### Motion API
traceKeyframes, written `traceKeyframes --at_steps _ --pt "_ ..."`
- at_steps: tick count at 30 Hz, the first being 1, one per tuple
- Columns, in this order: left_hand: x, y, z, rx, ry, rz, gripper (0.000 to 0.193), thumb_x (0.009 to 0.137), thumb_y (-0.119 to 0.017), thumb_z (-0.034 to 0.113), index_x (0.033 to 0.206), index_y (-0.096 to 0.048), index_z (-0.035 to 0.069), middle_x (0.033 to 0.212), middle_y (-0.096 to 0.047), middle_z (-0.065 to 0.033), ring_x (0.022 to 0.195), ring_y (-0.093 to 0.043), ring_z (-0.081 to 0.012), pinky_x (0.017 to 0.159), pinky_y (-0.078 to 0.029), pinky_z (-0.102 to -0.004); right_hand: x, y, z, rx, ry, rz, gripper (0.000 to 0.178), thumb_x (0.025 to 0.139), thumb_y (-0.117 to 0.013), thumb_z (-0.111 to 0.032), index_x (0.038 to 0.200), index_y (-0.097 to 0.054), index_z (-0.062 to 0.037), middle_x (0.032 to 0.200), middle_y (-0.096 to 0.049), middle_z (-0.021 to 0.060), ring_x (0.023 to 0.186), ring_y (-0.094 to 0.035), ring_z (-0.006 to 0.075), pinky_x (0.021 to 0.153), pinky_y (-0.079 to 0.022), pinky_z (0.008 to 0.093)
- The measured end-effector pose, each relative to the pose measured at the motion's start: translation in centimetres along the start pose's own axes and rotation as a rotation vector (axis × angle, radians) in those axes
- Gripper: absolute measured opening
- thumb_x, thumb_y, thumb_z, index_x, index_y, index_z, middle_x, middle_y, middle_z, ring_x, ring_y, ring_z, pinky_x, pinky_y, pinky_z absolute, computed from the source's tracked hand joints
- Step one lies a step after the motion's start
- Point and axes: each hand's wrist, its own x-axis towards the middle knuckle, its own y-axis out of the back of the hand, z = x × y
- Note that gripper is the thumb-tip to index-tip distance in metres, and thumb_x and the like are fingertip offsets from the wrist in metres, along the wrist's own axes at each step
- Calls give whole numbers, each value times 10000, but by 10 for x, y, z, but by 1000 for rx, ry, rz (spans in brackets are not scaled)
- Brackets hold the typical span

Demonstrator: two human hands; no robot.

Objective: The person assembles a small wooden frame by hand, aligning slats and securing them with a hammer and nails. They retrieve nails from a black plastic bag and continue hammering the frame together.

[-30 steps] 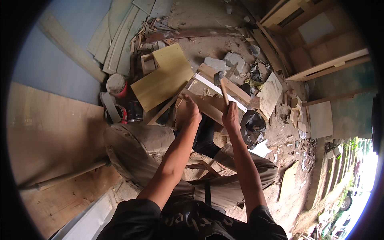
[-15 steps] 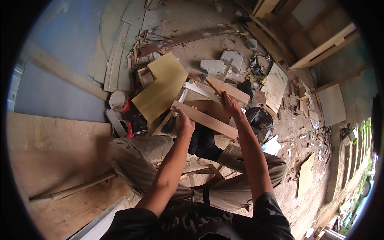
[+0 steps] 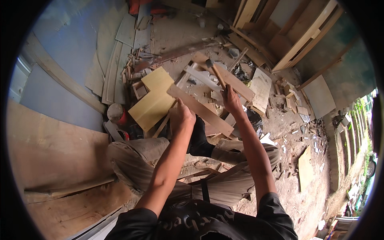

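Note:
My right hand [image 3: 232,100] is wrapped round the wooden handle of a hammer [image 3: 217,74], its dark head pointing away from me. That head appears over or beside the far board [image 3: 236,82] of a wooden frame; whether it touches cannot be told. My left hand [image 3: 184,114] grips the frame's near board [image 3: 202,109] close to its left end, thumb on top, other fingers mostly hidden. A pale strip [image 3: 202,78] runs between the two boards. The frame lies tilted above my dark-shod foot [image 3: 200,146].
A yellow panel [image 3: 150,102] lies left of the frame, beside a small wooden box [image 3: 140,90] and a red can [image 3: 116,113]. Offcuts and rubble litter the ground. A thin board [image 3: 261,91] lies right; wooden shelving [image 3: 308,36] stands at the far right.
The hammer has swung to a steeper angle, its head now farther from me. My left hand and the near board's left end have risen in the picture. The whole view has shifted slightly.

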Motion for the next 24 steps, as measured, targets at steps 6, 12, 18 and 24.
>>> traceKeyframes --at_steps 6,12,18,24 --pt "-53 -52 67 853 -163 -217 596 982 -503 471 1377 -473 27 1335 -556 -116 1225 -509 -227 1028 -393 -357 -13 27 -79 40 -266 205 263 947 -552 -147 1108 -414 9 879 -627 325 858 -599 520 689 -458 564" --pt "-98 -21 48 1251 -407 -25 685 970 -428 563 1177 -589 -70 1194 -591 -292 1152 -546 -426 960 -431 -431 -58 -16 -91 184 -395 334 264 951 -577 -186 1080 -432 -6 855 -623 293 805 -608 508 677 -466 528" --pt "-46 53 65 1512 -540 46 628 965 -477 516 958 -632 -93 921 -661 -295 921 -634 -449 790 -486 -458 -106 -79 -75 331 -524 207 240 950 -584 -172 1079 -462 -12 836 -608 243 786 -625 391 698 -477 451" --pt "-33 84 39 1515 -409 106 633 962 -485 518 1005 -636 -95 1003 -661 -285 988 -633 -397 858 -468 -453 -138 -111 -36 372 -596 124 251 937 -607 -189 1060 -500 2 869 -625 241 798 -629 355 734 -482 441"
